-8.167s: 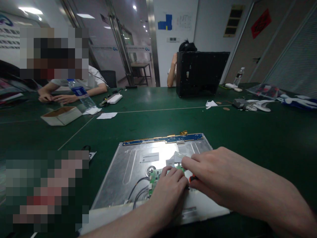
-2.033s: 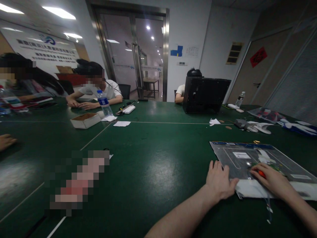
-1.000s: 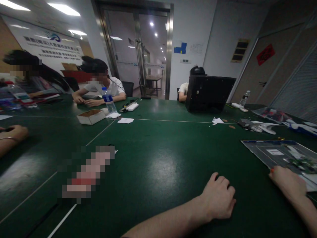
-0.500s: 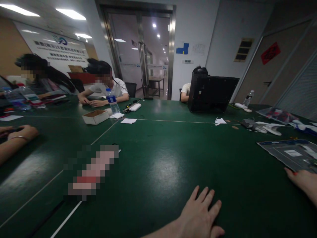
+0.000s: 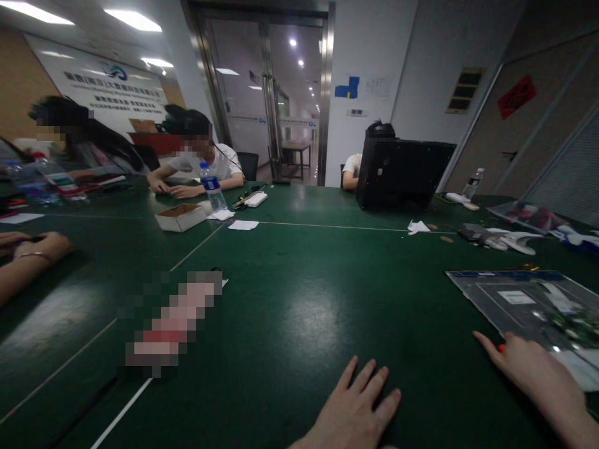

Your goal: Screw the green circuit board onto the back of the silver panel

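Note:
My left hand [image 5: 355, 408] lies flat on the green table [image 5: 299, 299] at the bottom middle, fingers spread, holding nothing. My right hand [image 5: 533, 377] rests at the lower right beside the near corner of a metal-backed display panel [image 5: 510, 299]. A small orange-tipped tool [image 5: 501, 348] shows under its fingers, and its forefinger points left. The panel lies flat, with a green circuit board [image 5: 578, 321] and a blue strip along its far edge.
A black monitor housing [image 5: 405, 173] stands at the back, with a person behind it. A cardboard box [image 5: 180, 217], a water bottle [image 5: 213, 190] and papers lie near seated people at the left. Another person's hand [image 5: 35, 248] rests at the far left. White gloves [image 5: 512, 240] lie at the right.
My left hand left the panel's edge, slid onto bare table and spread flat. My right hand came off the circuit board to the panel's near corner. The view swung left.

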The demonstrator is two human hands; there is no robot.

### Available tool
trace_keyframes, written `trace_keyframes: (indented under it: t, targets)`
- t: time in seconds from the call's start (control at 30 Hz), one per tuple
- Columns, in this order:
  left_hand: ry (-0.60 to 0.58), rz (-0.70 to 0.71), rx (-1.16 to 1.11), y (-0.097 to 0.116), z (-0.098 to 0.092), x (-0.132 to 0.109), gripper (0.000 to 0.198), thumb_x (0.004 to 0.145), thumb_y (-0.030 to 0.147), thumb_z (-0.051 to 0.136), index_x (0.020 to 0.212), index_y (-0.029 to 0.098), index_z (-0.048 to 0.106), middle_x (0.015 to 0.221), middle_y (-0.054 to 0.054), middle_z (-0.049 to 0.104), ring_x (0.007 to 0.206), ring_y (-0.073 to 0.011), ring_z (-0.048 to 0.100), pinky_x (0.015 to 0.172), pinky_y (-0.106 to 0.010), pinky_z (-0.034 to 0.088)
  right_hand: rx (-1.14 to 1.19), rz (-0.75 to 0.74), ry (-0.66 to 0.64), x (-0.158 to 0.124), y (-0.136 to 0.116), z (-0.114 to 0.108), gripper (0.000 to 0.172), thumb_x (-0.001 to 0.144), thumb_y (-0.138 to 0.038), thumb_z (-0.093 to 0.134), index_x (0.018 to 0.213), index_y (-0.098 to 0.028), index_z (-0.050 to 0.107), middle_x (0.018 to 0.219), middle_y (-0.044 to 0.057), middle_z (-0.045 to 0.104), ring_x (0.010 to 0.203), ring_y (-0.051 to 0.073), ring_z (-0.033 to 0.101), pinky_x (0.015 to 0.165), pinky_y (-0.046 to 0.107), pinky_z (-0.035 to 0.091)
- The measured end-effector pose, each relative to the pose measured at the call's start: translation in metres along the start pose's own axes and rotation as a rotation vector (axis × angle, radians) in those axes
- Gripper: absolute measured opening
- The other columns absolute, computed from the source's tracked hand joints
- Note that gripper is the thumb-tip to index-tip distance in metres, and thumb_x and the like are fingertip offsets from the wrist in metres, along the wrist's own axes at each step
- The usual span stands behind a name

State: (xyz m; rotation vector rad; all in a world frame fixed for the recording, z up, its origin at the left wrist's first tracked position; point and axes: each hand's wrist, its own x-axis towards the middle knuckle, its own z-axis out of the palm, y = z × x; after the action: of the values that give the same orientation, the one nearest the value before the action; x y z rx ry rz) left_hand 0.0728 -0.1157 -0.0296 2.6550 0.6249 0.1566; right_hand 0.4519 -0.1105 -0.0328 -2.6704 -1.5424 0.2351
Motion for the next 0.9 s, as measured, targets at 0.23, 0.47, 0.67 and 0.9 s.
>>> trace_keyframes:
  t: [0.23,0.47,0.67,0.9]
  targets:
    - [0.038,-0.171,-0.045,0.005,-0.030,-0.001,0.066,0.097,0.059,0.035,0.147,0.016,0.034,0.153,-0.017,0.028,0.143,-0.0325,0.022,0.116,-0.054,0.015,-0.175,-0.308,0.071,-0.098,-0.120,0.004,0.054,0.094,-0.049,0.036,0.109,-0.004,0.061,0.102,0.026,0.066,0.080,0.032,0.071,0.064,0.038,0.052]
    - [0.102,-0.276,0.094,-0.017,-0.056,0.009,0.060,0.098,0.049,0.038,0.144,0.012,0.038,0.151,-0.016,0.035,0.141,-0.0304,0.027,0.116,-0.047,0.022,-0.059,-0.511,-0.143,-0.150,-0.192,0.018,0.061,0.085,-0.034,0.052,0.134,0.001,0.047,0.137,0.032,0.047,0.101,0.033,0.067,0.081,0.039,0.052]
    - [0.094,-0.355,0.178,-0.046,-0.071,0.019,0.059,0.098,0.044,0.037,0.143,0.007,0.038,0.149,-0.020,0.037,0.139,-0.0325,0.031,0.114,-0.048,0.026,0.071,-0.701,-0.227,-0.178,-0.253,0.039,0.062,0.070,-0.057,0.065,0.101,-0.005,0.070,0.095,0.028,0.070,0.072,0.035,0.070,0.058,0.041,0.054]
    - [0.123,-0.396,0.198,-0.075,-0.064,0.022,0.056,0.101,0.039,0.030,0.142,0.003,0.038,0.150,-0.021,0.035,0.141,-0.0310,0.029,0.115,-0.045,0.024,0.147,-0.853,-0.247,-0.212,-0.313,0.079,0.101,0.058,-0.057,0.073,0.134,0.004,0.047,0.123,0.039,0.054,0.056,0.034,0.066,0.031,0.039,0.043]
